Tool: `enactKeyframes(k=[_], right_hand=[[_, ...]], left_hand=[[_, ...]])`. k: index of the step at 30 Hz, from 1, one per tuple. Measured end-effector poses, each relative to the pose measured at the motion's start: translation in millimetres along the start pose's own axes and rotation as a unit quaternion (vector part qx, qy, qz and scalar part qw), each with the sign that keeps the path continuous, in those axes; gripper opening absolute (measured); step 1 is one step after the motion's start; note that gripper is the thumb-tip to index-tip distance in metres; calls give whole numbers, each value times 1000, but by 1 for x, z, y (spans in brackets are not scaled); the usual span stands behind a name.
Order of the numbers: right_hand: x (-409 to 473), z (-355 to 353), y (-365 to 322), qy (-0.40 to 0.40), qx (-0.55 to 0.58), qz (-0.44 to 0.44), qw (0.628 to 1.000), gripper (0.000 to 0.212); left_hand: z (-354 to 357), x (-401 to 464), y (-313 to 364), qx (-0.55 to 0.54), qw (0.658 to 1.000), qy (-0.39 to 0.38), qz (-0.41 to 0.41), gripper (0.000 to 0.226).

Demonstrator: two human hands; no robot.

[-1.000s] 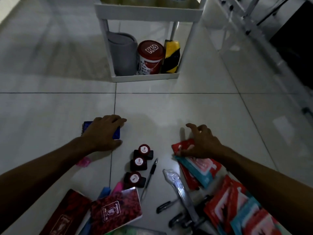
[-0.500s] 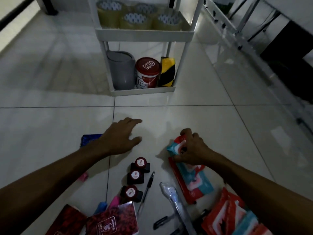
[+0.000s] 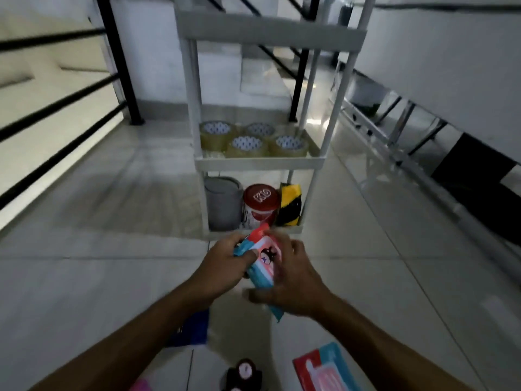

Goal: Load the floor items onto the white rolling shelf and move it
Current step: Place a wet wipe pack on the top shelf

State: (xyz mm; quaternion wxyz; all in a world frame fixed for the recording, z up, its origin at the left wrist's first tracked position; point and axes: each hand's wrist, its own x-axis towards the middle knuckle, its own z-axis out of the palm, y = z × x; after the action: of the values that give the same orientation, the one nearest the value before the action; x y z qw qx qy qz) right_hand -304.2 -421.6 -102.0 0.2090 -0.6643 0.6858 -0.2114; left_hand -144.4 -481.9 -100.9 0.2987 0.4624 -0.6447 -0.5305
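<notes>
Before the white rolling shelf (image 3: 255,162), hands (image 3: 255,266) clamped on slippery packets (image 3: 260,261); could slide loose, scatter.

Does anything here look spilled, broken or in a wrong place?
Nothing looks spilled or broken. Both hands, left hand and right hand, hold red-and-teal packets before the white shelf. One packet and a blue item lie on the floor, not yet loaded.

Shelf (image 3: 255,163) holds tape rolls (image 3: 248,146); below, seemingly canisters (image 3: 260,206).
</notes>
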Motion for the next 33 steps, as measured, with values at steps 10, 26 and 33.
enactKeyframes(k=[10, 26, 33], right_hand=[[46, -69, -23, 180, -63, -28, 981, 89], [140, -290, -144, 254, 34, -49, 965, 78], [211, -337, -148, 261, -29, 2, 965, 66]], left_hand=[[-60, 20, 55, 38, 981, 174, 74, 26], [-137, 53, 261, 256, 876, 251, 322, 39], [-149, 102, 311, 426, 819, 191, 333, 44]])
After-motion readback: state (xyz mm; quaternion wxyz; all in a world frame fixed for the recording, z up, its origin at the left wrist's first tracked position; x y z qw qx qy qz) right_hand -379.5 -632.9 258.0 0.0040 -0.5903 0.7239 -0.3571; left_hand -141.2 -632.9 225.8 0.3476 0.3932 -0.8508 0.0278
